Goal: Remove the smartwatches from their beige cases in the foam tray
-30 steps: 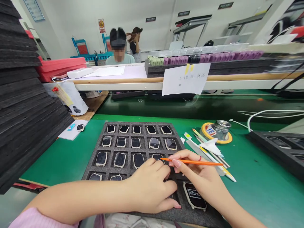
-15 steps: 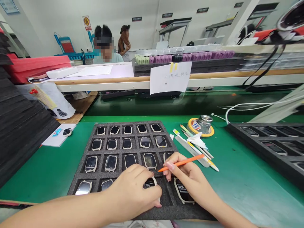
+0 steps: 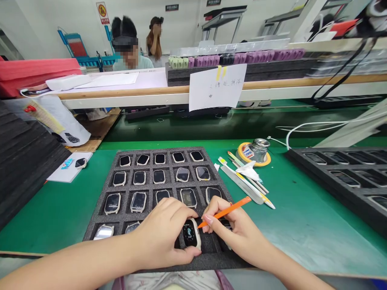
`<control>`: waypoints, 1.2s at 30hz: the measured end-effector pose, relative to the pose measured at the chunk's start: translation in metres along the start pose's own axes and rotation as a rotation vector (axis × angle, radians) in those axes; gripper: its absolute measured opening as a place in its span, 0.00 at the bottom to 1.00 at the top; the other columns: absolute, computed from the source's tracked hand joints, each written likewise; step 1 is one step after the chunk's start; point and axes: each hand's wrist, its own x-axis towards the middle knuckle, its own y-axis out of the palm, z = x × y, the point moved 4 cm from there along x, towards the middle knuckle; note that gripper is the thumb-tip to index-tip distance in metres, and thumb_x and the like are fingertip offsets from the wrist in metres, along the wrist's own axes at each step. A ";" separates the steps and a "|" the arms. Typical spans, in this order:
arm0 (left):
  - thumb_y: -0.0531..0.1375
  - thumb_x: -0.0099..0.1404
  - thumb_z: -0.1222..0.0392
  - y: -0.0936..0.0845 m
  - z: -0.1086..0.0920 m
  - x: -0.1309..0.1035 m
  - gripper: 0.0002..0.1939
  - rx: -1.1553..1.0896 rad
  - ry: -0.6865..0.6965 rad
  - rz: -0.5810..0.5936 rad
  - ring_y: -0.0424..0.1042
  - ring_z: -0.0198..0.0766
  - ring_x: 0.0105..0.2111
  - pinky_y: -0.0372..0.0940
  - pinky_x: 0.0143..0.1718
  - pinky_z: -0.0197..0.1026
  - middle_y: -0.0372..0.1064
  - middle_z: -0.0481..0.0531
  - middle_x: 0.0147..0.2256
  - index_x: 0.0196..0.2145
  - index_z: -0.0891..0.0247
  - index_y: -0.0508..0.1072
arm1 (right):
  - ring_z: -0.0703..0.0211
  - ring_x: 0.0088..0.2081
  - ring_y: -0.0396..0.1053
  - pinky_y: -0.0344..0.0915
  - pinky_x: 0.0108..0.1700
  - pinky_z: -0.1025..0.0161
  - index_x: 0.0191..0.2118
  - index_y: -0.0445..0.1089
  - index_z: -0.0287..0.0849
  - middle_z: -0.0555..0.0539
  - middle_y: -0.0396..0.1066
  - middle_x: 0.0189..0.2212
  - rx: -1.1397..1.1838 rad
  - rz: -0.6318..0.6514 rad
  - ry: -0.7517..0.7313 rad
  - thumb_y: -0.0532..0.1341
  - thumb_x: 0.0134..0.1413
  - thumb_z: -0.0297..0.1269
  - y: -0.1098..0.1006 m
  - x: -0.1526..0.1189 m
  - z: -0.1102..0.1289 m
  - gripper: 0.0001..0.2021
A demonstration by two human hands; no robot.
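- Foreground: the left hand (image 3: 165, 235) clamps a pale-framed watch (image 3: 191, 237) between thumb and fingers over the front row of a dark foam tray (image 3: 211, 262); whether the case rests on the foam cannot be told.
- The right hand (image 3: 234, 227), separate from the left and just beside it, pinches an orange pointed stick (image 3: 226, 212), its tip at the side of the case nearest that hand.
- Step in hand, as judged: work with the tip on the case side, the screen being lit. The next move calls for a steady case and a controlled tip, kept off the glass.
- Screen: a graphic with small marks, too fine to read. No brand is legible on the watch.
- Middle ground, on the green tabletop (image 3: 302, 225): a toothbrush (image 3: 223, 161) and crumpled white tissue (image 3: 249, 169) near the tray, and a yellow tape roll (image 3: 267, 162) bearing a printed label, its wording unclear.
- Beyond: a white sheet (image 3: 214, 94) taped to the shelf edge (image 3: 136, 93) carries handwritten characters, not securely readable.
- Background: a red-bordered sign (image 3: 102, 13) shows a yellow-and-black symbol above illegible lettering; dark wall plates (image 3: 171, 7) bear pale, unreadable text.
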 end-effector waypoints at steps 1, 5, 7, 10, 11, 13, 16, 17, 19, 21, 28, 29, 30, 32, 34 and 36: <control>0.68 0.55 0.57 0.000 0.000 0.000 0.24 0.002 -0.001 0.004 0.67 0.45 0.44 0.63 0.48 0.48 0.70 0.56 0.44 0.47 0.65 0.68 | 0.61 0.29 0.69 0.64 0.33 0.63 0.30 0.64 0.44 0.51 0.68 0.26 -0.011 0.005 -0.005 0.55 0.66 0.43 0.000 0.000 0.001 0.13; 0.67 0.56 0.56 0.001 0.001 0.001 0.22 0.011 0.002 0.004 0.67 0.45 0.43 0.63 0.47 0.48 0.70 0.55 0.43 0.46 0.63 0.68 | 0.60 0.30 0.69 0.64 0.33 0.63 0.30 0.65 0.44 0.50 0.68 0.27 -0.043 -0.002 -0.031 0.54 0.66 0.41 0.000 0.001 0.003 0.13; 0.67 0.56 0.57 0.000 0.001 0.001 0.21 0.014 0.003 0.005 0.66 0.45 0.43 0.63 0.47 0.48 0.70 0.55 0.43 0.46 0.63 0.68 | 0.60 0.30 0.69 0.64 0.33 0.63 0.30 0.65 0.44 0.50 0.68 0.27 -0.049 -0.006 -0.050 0.54 0.67 0.41 0.000 0.002 0.003 0.13; 0.67 0.56 0.57 -0.001 -0.001 0.002 0.21 0.030 0.001 0.013 0.66 0.45 0.43 0.63 0.46 0.48 0.69 0.55 0.42 0.45 0.64 0.69 | 0.59 0.30 0.69 0.64 0.33 0.63 0.31 0.66 0.45 0.49 0.68 0.27 -0.051 0.011 -0.086 0.54 0.67 0.40 0.000 0.002 0.005 0.12; 0.67 0.56 0.57 -0.001 -0.001 0.003 0.21 0.035 -0.001 0.018 0.65 0.45 0.43 0.63 0.46 0.48 0.69 0.55 0.42 0.45 0.65 0.69 | 0.59 0.30 0.68 0.64 0.33 0.63 0.31 0.66 0.45 0.49 0.68 0.27 -0.055 0.016 -0.095 0.53 0.67 0.40 0.000 0.002 0.005 0.12; 0.67 0.56 0.57 -0.002 -0.002 0.004 0.21 0.041 -0.009 0.036 0.65 0.45 0.42 0.63 0.46 0.48 0.68 0.56 0.42 0.45 0.65 0.69 | 0.60 0.30 0.68 0.63 0.32 0.63 0.31 0.65 0.44 0.50 0.68 0.27 -0.063 0.015 -0.099 0.53 0.67 0.40 0.000 0.002 0.006 0.13; 0.66 0.57 0.55 -0.003 -0.005 0.007 0.20 0.053 -0.019 0.072 0.64 0.45 0.41 0.63 0.45 0.49 0.67 0.56 0.42 0.45 0.65 0.70 | 0.60 0.29 0.67 0.62 0.31 0.63 0.30 0.65 0.44 0.50 0.68 0.26 -0.097 0.002 -0.105 0.53 0.67 0.40 0.000 0.001 0.006 0.13; 0.65 0.58 0.54 -0.003 -0.006 0.008 0.19 0.057 -0.020 0.083 0.64 0.44 0.41 0.63 0.45 0.50 0.67 0.55 0.41 0.45 0.65 0.70 | 0.60 0.28 0.67 0.62 0.31 0.63 0.29 0.65 0.44 0.50 0.68 0.26 -0.106 -0.005 -0.109 0.53 0.67 0.40 0.001 0.001 0.006 0.14; 0.64 0.60 0.54 -0.003 -0.007 0.011 0.17 0.055 -0.020 0.092 0.64 0.44 0.41 0.63 0.45 0.50 0.67 0.55 0.41 0.44 0.64 0.70 | 0.60 0.28 0.67 0.63 0.31 0.63 0.28 0.65 0.44 0.50 0.68 0.25 -0.065 -0.052 -0.121 0.54 0.66 0.41 -0.001 0.001 0.005 0.15; 0.62 0.61 0.55 0.000 -0.009 0.017 0.16 0.051 -0.010 0.083 0.65 0.44 0.41 0.63 0.45 0.49 0.67 0.55 0.42 0.45 0.63 0.70 | 0.61 0.25 0.66 0.64 0.28 0.65 0.27 0.64 0.44 0.51 0.67 0.23 0.093 -0.167 -0.125 0.57 0.64 0.44 -0.006 0.001 0.002 0.15; 0.56 0.68 0.49 0.037 -0.026 0.056 0.17 0.265 0.212 0.152 0.67 0.49 0.43 0.63 0.43 0.50 0.70 0.58 0.45 0.48 0.61 0.72 | 0.64 0.22 0.67 0.67 0.27 0.68 0.28 0.67 0.44 0.52 0.68 0.21 0.283 -0.440 -0.148 0.63 0.60 0.47 -0.022 -0.002 0.004 0.15; 0.55 0.68 0.47 0.041 -0.028 0.061 0.18 0.279 0.234 0.166 0.67 0.49 0.43 0.63 0.43 0.51 0.71 0.58 0.45 0.48 0.61 0.72 | 0.63 0.23 0.68 0.68 0.27 0.67 0.28 0.68 0.44 0.51 0.69 0.21 0.243 -0.437 -0.150 0.63 0.59 0.47 -0.023 -0.003 0.006 0.14; 0.54 0.68 0.46 0.044 -0.029 0.065 0.19 0.284 0.250 0.175 0.67 0.50 0.43 0.63 0.43 0.51 0.71 0.58 0.46 0.49 0.61 0.72 | 0.62 0.24 0.69 0.68 0.27 0.67 0.28 0.69 0.43 0.50 0.69 0.22 0.209 -0.436 -0.154 0.63 0.59 0.47 -0.024 -0.005 0.009 0.14; 0.54 0.68 0.45 0.046 -0.032 0.070 0.20 0.290 0.260 0.178 0.67 0.50 0.44 0.63 0.43 0.51 0.71 0.58 0.47 0.48 0.61 0.72 | 0.61 0.25 0.69 0.69 0.27 0.67 0.29 0.70 0.43 0.49 0.70 0.23 0.168 -0.447 -0.162 0.63 0.59 0.48 -0.027 -0.007 0.013 0.14; 0.54 0.68 0.44 0.044 -0.033 0.072 0.20 0.303 0.259 0.178 0.67 0.50 0.43 0.63 0.42 0.51 0.72 0.57 0.45 0.46 0.60 0.73 | 0.62 0.23 0.69 0.70 0.27 0.66 0.28 0.71 0.43 0.49 0.69 0.22 0.143 -0.479 -0.166 0.63 0.59 0.49 -0.032 -0.009 0.015 0.15; 0.56 0.66 0.42 0.040 -0.032 0.069 0.19 0.299 0.240 0.173 0.66 0.49 0.41 0.63 0.42 0.51 0.71 0.56 0.41 0.42 0.59 0.75 | 0.61 0.22 0.68 0.70 0.26 0.65 0.27 0.71 0.43 0.49 0.68 0.21 0.135 -0.507 -0.161 0.63 0.58 0.51 -0.037 -0.011 0.016 0.17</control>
